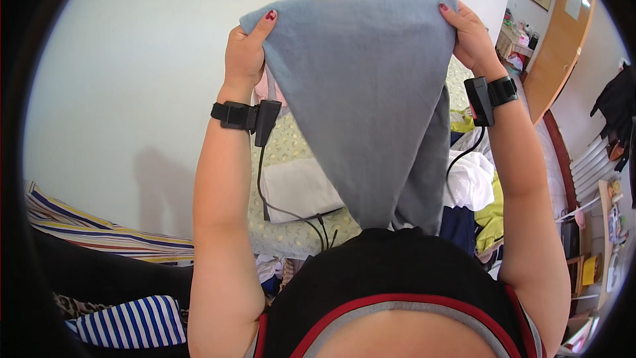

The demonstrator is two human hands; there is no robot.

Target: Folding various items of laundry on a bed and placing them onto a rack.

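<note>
A blue-grey cloth garment point(367, 84) hangs stretched between my raised hands, its upper edge pulled wide and its lower part narrowing towards my chest. My left hand point(248, 49) pinches the upper left corner, thumb on the near face. At the upper right corner my right hand point(467, 35) grips the fabric in the same way; its fingers are partly hidden behind the cloth. What kind of garment it is cannot be told. Behind it, a folded white cloth point(298, 189) lies on a pale green patterned bedspread point(283, 151).
White crumpled cloth point(472, 179), yellow-green clothing point(489, 219) and navy fabric point(457, 228) lie at the right. Black straps with boxes and cables are on both wrists. A striped cloth point(99, 233) and a blue-striped cushion point(131, 323) are at lower left; a wooden door point(559, 44) stands upper right.
</note>
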